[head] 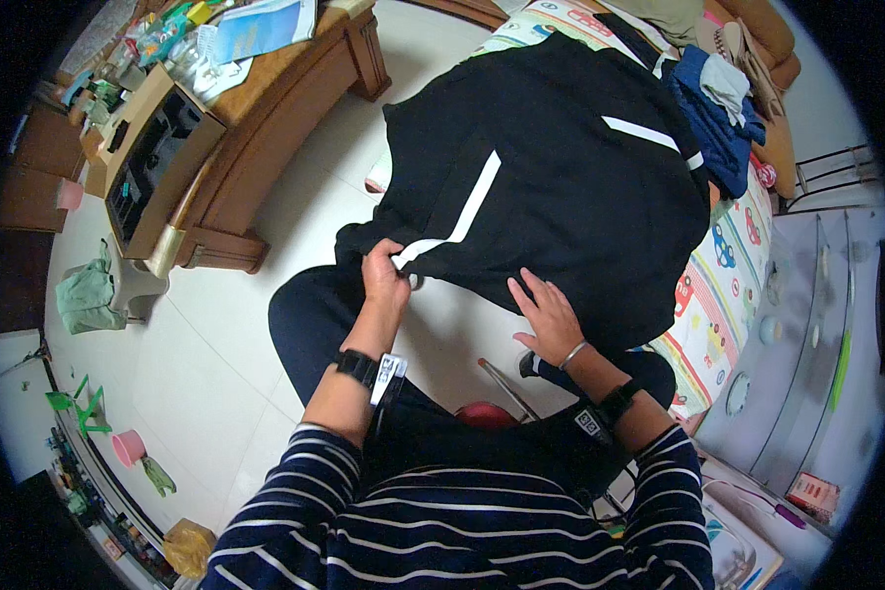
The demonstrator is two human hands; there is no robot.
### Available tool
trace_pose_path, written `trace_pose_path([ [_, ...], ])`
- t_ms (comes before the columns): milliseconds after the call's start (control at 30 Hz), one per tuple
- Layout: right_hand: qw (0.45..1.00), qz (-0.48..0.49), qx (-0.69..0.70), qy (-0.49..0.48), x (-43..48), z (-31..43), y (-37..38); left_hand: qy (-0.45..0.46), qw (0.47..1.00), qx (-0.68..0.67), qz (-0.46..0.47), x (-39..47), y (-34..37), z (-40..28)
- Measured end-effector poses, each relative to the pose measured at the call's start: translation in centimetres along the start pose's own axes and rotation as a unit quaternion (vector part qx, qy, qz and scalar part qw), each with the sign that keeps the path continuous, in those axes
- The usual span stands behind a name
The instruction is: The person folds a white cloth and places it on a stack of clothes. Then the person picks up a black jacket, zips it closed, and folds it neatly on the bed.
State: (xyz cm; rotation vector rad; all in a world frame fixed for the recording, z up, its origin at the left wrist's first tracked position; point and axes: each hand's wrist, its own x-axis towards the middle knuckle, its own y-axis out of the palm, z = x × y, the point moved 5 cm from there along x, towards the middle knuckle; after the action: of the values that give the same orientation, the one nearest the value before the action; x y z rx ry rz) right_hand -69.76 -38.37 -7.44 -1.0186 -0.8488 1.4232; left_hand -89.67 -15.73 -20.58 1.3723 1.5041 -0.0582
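Observation:
A large black garment with white stripes is spread out before me, partly over a bed or sofa with a car-patterned cover. Its near edge hangs over my knees. My left hand grips the garment's near left corner, at the end of one white stripe. On the near edge lies my right hand, palm down with fingers spread, touching the black cloth. The underside of the garment is hidden.
To the left stands a wooden table loaded with clutter and an open cardboard box. Blue folded clothing and a white cloth lie at the far right. Glass shelves stand on the right. A pink bucket sits on the tiled floor.

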Motion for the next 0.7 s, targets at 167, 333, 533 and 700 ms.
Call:
trace_pose_path([
  [167,0.995,-0.031,-0.039,0.084,0.6,-0.9,0.1,0.206,0.966,0.116,0.103,-10.9,6.1,-5.6],
  [333,0.974,-0.190,0.115,0.041,-2.8,-1.1,-2.2,0.270,0.861,0.332,0.277,-15.4,17.5,-5.8],
  [533,0.921,-0.181,0.308,0.156,-5.4,-3.5,-0.9,0.227,0.666,0.450,0.550,-15.8,35.5,9.8],
  [700,0.806,-0.141,0.496,0.291,-7.0,-7.6,2.8,0.163,0.505,0.630,0.567,-12.0,34.1,19.4],
])
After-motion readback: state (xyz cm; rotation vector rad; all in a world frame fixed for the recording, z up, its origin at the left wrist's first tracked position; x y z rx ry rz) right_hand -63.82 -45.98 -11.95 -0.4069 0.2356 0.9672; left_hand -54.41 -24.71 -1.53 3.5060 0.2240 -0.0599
